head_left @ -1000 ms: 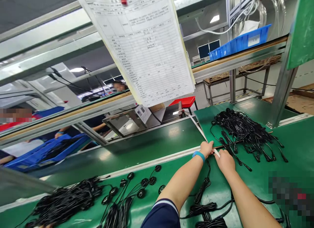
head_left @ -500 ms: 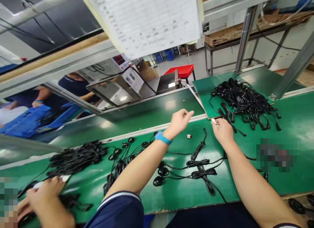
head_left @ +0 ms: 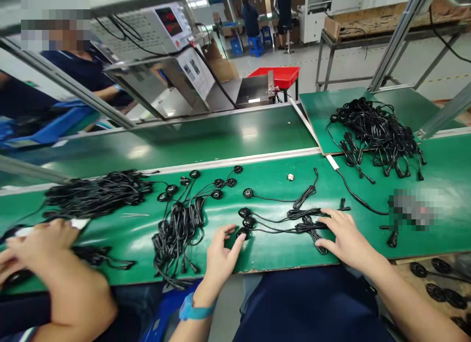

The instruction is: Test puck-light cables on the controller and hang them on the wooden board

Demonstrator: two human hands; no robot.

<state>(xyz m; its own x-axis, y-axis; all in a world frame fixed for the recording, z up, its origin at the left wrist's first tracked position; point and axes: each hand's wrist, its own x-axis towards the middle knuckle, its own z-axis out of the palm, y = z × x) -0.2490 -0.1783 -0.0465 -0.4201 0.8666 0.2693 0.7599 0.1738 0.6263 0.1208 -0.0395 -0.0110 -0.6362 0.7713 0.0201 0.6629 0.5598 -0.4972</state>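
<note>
Four round black cable ends (head_left: 248,193), one green bench (head_left: 270,253)

Left hand (head_left: 222,256): thumb and fingers parted about the nearest end. Right hand (head_left: 346,238): fingers spread at the folded cable bundles (head_left: 303,198), perhaps four, overlap hides the true count. Ends lie left of these, joined by thin leads. Three bigger black masses: left pile (head_left: 99,192), centre-left cluster (head_left: 180,229), right pile (head_left: 375,128) on a raised board (head_left: 318,106). One small white piece (head_left: 290,177) beyond the bundles

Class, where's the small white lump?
In the head view, the small white lump lies right of centre on the bench, beyond the coiled cables near the right hand.
</note>
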